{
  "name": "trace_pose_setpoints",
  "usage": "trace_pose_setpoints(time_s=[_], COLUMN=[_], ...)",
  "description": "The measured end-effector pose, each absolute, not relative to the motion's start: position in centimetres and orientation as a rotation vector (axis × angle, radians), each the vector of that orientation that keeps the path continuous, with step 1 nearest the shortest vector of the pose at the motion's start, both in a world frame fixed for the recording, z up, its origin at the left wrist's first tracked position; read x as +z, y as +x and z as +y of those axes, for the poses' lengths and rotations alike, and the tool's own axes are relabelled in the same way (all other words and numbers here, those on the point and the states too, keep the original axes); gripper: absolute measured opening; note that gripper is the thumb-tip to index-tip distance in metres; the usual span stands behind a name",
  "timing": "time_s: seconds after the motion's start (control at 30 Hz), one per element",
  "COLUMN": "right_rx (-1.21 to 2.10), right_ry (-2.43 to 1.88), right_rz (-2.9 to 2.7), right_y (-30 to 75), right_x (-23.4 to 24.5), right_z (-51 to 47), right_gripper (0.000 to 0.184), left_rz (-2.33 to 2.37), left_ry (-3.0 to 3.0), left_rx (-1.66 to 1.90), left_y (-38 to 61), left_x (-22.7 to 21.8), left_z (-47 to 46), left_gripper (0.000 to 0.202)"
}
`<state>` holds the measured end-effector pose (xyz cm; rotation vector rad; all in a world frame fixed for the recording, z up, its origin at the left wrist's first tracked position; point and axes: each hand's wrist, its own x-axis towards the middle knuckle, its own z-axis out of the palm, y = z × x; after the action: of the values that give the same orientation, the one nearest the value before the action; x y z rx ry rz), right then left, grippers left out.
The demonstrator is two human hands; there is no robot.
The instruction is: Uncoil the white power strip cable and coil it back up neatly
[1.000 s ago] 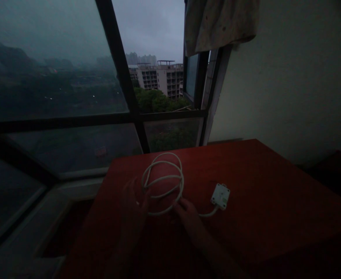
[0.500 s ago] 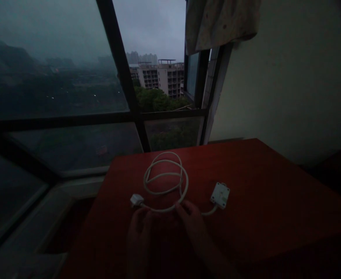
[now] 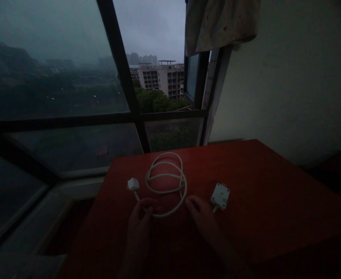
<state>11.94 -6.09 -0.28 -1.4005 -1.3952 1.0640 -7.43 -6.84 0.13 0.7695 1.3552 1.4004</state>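
A pale, thick power cord (image 3: 172,212) lies in loose loops on the red-brown table. My left hand (image 3: 141,213) has its thumb and fingers closed on the cord just below the white plug (image 3: 133,184), whose prongs point left. Right of the loops is my right hand (image 3: 198,209), its fingertips beside the cord's outer edge. Its thumb and forefinger are a little apart, and the cord runs past them uncovered. A whitish square box (image 3: 220,196) with corner holes is on the cord's other end, right of that hand. Part of its cord is hidden behind my right hand.
The table (image 3: 263,186) reaches the window frame (image 3: 170,114) at the back and the pale wall (image 3: 286,89) at the right. A stained cloth (image 3: 221,27) hangs at the upper right of the window. The room is dim.
The plug has moved up and left and turned. My left hand has shifted slightly up along with the cord. My right hand has moved right, off the cord it was pinching.
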Motion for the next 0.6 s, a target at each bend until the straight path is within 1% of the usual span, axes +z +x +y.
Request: trace_pose_setpoints(time_s=[0.1,0.17,0.27,0.33,0.37,0.4,0.43,0.53,0.6], right_rx=[0.869,0.856,1.005,1.105,1.123,1.113,1.077,0.945,0.917], right_ry=[-1.479,-1.449,-1.324,-1.233,-1.209,-1.205,-1.216,-1.217,-1.168], right_rz=[-1.293,-1.305,-1.393,-1.487,-1.536,-1.577,-1.605,-1.627,-1.636], right_y=[13.9,14.2,13.5,12.8,12.5,12.3,12.2,11.9,11.7], right_x=[0.3,0.7,1.5,2.0,2.3,2.5,2.7,3.1,3.3], right_z=[-3.1,-1.2,1.0,1.8,2.0,2.1,2.1,1.5,0.5], right_gripper=[0.038,0.041,0.041,0.038,0.035,0.031,0.025,0.009,0.006], left_rz=[1.340,1.303,1.269,1.254,1.256,1.263,1.276,1.296,1.217], left_ry=[0.776,0.812,0.891,0.903,0.893,0.880,0.856,0.698,0.547], left_rx=[1.426,1.467,1.539,1.579,1.593,1.595,1.593,1.578,1.560], left_y=[-7.7,-7.5,-7.2,-7.3,-7.4,-7.7,-7.9,-8.6,-8.6], left_x=[0.4,0.7,1.2,1.5,1.6,1.6,1.4,0.7,0.1], left_z=[-6.2,-5.8,-5.3,-4.9,-4.7,-4.6,-4.4,-4.1,-4.1], left_gripper=[0.030,0.035,0.056,0.074,0.078,0.077,0.071,0.039,0.029])
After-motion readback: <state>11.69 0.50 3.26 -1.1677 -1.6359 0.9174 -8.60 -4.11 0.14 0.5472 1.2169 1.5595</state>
